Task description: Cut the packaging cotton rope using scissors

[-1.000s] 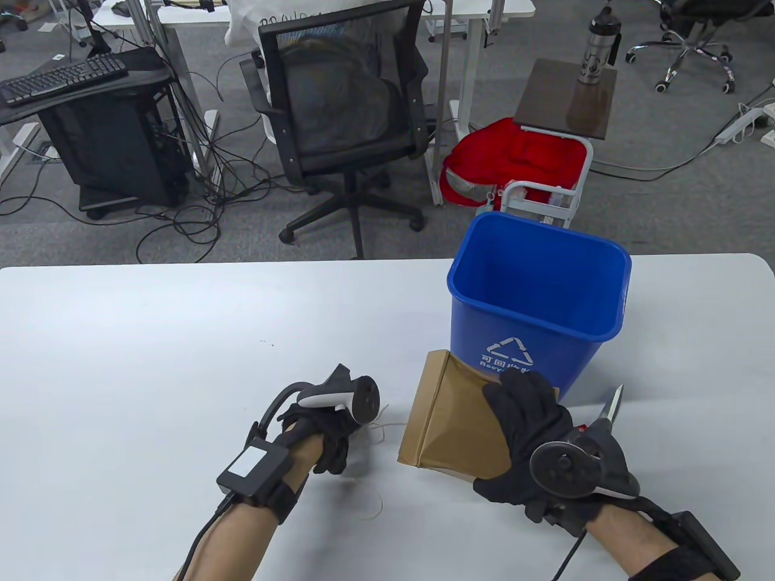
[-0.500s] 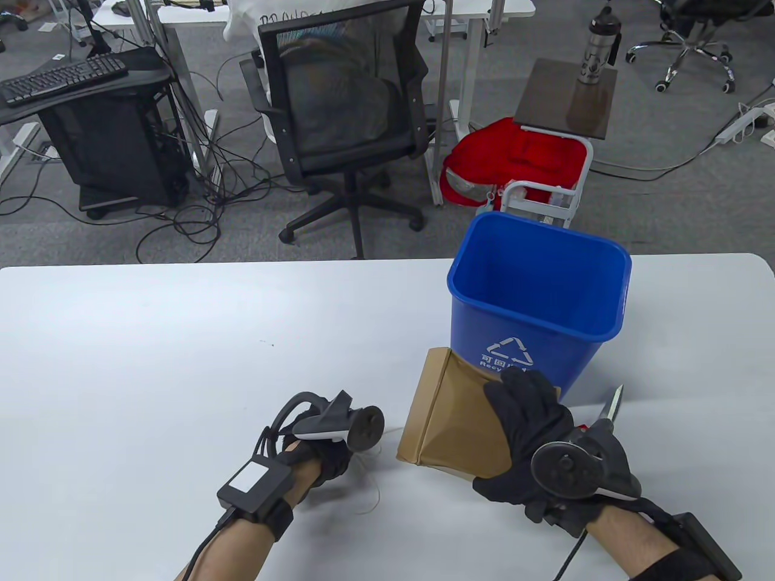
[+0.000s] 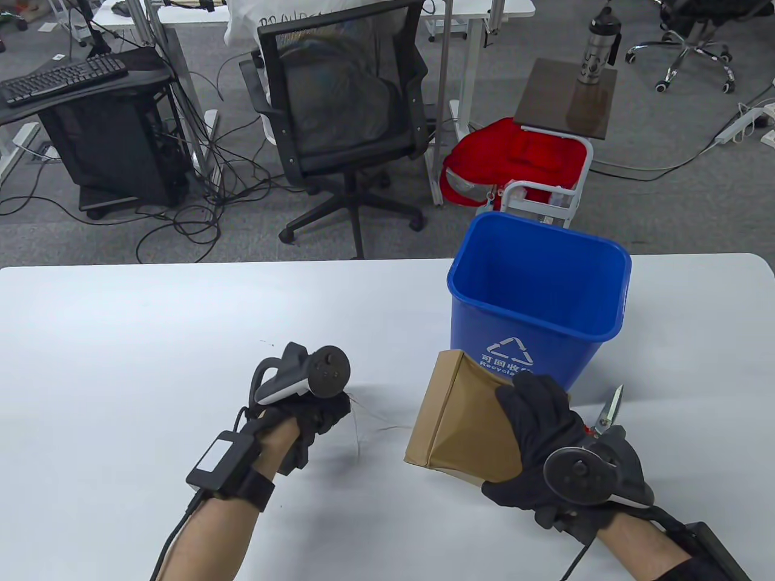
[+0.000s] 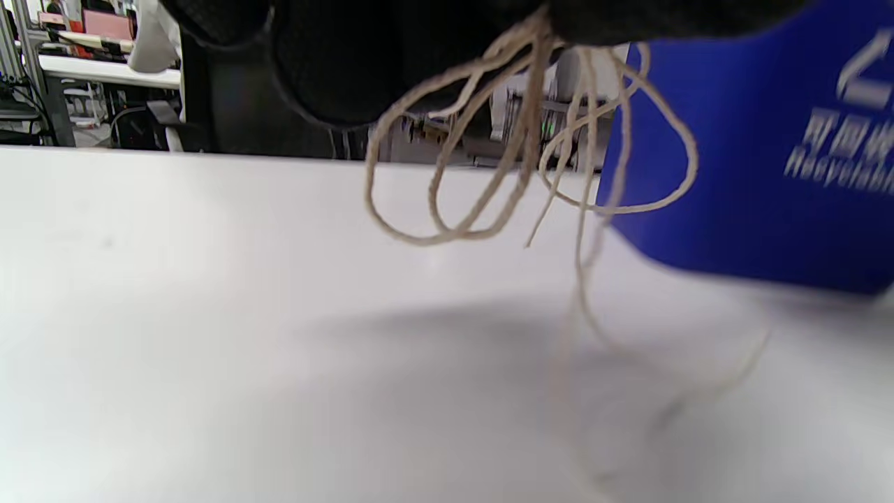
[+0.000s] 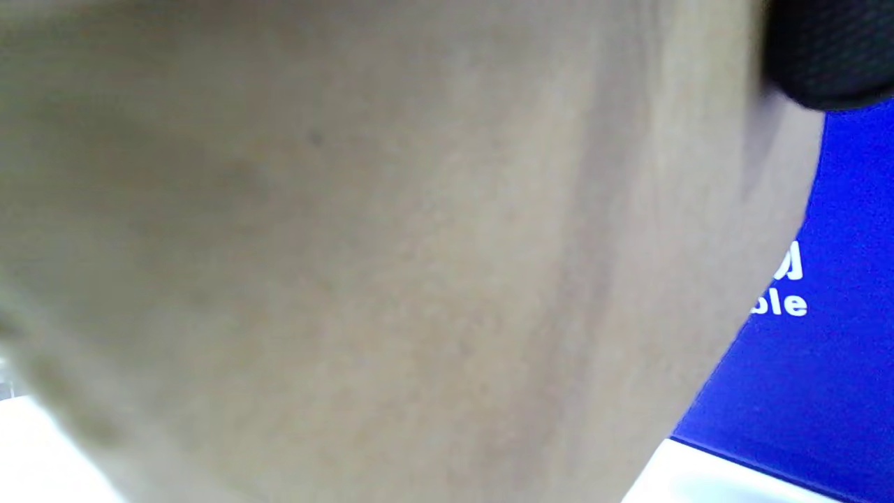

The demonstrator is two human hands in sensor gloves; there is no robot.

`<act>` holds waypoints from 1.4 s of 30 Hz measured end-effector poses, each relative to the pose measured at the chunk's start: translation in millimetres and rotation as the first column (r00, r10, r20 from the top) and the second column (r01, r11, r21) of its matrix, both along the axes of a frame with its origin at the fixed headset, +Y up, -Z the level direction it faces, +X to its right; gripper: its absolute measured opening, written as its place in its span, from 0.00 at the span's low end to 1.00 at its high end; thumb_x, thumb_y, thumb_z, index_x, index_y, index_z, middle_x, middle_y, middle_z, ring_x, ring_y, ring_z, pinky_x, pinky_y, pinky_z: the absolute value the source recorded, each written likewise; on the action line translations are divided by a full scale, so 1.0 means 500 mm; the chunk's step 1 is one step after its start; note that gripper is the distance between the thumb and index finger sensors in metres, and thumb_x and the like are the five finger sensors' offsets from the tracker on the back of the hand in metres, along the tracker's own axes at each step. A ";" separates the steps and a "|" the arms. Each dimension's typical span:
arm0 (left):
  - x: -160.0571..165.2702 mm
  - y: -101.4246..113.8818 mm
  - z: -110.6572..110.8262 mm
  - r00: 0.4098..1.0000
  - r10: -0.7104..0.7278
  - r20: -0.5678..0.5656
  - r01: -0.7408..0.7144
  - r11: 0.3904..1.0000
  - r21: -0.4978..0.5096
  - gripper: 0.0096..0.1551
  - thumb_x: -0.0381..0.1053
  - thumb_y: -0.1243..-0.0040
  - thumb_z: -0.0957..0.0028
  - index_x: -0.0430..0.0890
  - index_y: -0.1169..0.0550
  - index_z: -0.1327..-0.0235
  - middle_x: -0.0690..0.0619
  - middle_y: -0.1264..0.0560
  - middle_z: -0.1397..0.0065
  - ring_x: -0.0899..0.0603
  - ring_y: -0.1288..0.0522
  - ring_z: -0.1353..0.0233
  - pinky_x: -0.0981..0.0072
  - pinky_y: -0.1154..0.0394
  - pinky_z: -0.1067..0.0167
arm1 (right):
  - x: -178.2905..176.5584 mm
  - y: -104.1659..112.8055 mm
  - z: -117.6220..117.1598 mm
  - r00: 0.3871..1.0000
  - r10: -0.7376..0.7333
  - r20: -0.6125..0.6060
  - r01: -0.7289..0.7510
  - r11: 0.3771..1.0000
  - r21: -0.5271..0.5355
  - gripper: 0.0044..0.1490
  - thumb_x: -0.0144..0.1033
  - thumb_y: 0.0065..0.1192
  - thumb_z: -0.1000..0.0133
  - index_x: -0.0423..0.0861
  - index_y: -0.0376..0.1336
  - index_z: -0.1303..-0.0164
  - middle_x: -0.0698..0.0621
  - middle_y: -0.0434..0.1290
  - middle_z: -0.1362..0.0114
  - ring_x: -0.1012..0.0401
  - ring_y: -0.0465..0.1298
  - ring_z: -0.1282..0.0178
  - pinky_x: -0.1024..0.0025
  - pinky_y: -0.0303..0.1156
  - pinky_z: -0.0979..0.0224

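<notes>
Left wrist view: rope loops dangling from left hand's closed grip.

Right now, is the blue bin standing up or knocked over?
Standing up. The blue bin sits on the white table with its open mouth facing upward, beside the brown package.

The left half of the counter lies open. On the right the blue recycling bin stands just behind the cardboard box, blocking passage there, and scissors lie just right of the box.
</notes>
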State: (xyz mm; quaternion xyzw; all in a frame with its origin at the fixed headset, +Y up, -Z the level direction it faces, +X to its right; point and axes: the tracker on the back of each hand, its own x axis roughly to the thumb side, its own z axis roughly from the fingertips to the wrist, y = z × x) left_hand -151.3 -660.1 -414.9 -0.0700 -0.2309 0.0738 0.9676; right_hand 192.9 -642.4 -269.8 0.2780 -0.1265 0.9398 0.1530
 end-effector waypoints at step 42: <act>0.372 0.317 -0.157 0.997 0.042 0.072 -0.060 0.964 0.261 0.45 0.61 0.40 0.40 0.43 0.42 0.16 0.34 0.47 0.17 0.26 0.43 0.20 0.21 0.49 0.29 | -0.001 -0.044 0.038 0.999 -0.047 -0.006 0.047 0.997 -0.053 0.81 0.74 0.80 0.63 0.39 0.40 0.19 0.27 0.41 0.16 0.28 0.45 0.22 0.17 0.68 0.47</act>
